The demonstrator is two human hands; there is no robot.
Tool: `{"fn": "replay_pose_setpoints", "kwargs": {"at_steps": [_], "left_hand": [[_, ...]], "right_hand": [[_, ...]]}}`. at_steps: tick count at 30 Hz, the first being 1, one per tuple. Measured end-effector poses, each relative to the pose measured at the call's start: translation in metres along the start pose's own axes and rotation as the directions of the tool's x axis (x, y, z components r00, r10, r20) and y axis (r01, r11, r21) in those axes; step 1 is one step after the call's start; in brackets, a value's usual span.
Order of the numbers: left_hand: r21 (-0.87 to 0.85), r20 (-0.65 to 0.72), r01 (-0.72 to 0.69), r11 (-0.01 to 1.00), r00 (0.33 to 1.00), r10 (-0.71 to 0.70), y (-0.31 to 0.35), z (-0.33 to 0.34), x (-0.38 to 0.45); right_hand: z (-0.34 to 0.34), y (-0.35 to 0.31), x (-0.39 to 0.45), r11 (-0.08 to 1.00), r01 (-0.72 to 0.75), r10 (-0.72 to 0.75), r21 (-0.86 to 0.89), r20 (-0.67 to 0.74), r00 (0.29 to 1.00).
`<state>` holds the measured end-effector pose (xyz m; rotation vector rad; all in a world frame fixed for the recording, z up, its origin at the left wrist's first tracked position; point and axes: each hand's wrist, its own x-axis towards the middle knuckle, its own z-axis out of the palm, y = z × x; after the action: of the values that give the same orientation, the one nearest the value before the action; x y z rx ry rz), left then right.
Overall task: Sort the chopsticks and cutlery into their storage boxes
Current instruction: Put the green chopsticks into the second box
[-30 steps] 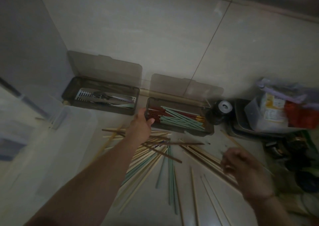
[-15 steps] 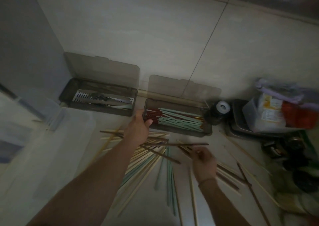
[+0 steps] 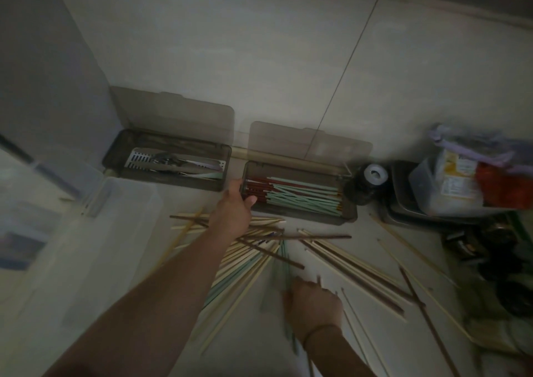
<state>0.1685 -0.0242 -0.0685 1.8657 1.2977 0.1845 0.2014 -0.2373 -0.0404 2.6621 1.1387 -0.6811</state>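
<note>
1. Chopsticks (image 3: 326,250) lie strewn over the pale counter (image 3: 288,59) in a loose fan, in front of two open brown boxes; wooden, dark brown and pale green ones are mixed together.
2. Half a second ago the right hand (image 3: 313,304) was up near the middle of the scatter. Now it has dropped nearer the person, onto the near end of a bunch of pale green chopsticks (image 3: 284,264).
3. That hand is blurred. Its fingers look curled down around the green sticks, but I cannot tell for certain whether its grip has closed on them.
4. The left hand (image 3: 235,209) has not shifted across the three frames. It rests at the left end of the chopstick box (image 3: 300,218), thumb against the box corner, fingers hidden behind the wall, seemingly steadying it.
5. The chopstick box already holds a layer of red and pale green sticks lying lengthwise. Nothing new has gone into it since the earlier frames.
6. My reading: the person is gathering the green ones as the next batch, to join the matching greens in that box. Most of the scatter is yet to be sorted, so the task looks well short of done.
7. The cutlery box (image 3: 168,160) sits to the left, with metal pieces on a slotted tray, unchanged.
8. A clear plastic tub (image 3: 95,232) stands at the left; a dark jar (image 3: 366,180) and bagged clutter sit at the right.
</note>
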Motion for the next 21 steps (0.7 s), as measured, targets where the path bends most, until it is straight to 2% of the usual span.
{"fn": "replay_pose_setpoints", "kwargs": {"at_steps": [4,10,17,21], "left_hand": [[-0.004,0.005,-0.008,1.0,1.0,0.008,-0.001,0.001,-0.001],[0.015,0.01,-0.015,1.0,1.0,0.015,-0.001,0.0,-0.001],[-0.01,0.012,-0.008,1.0,1.0,0.008,0.001,-0.001,-0.001],[-0.017,0.011,-0.005,1.0,1.0,0.005,0.0,-0.001,0.0]], "right_hand": [[0.0,-0.012,0.0,0.992,0.043,-0.032,-0.117,0.089,0.996],[-0.004,-0.019,-0.003,0.987,0.081,-0.056,-0.138,0.174,0.983],[-0.013,-0.016,-0.009,0.997,-0.072,0.063,0.038,0.211,0.975],[-0.012,-0.006,-0.018,0.993,-0.092,0.073,0.069,0.236,0.969]]}}
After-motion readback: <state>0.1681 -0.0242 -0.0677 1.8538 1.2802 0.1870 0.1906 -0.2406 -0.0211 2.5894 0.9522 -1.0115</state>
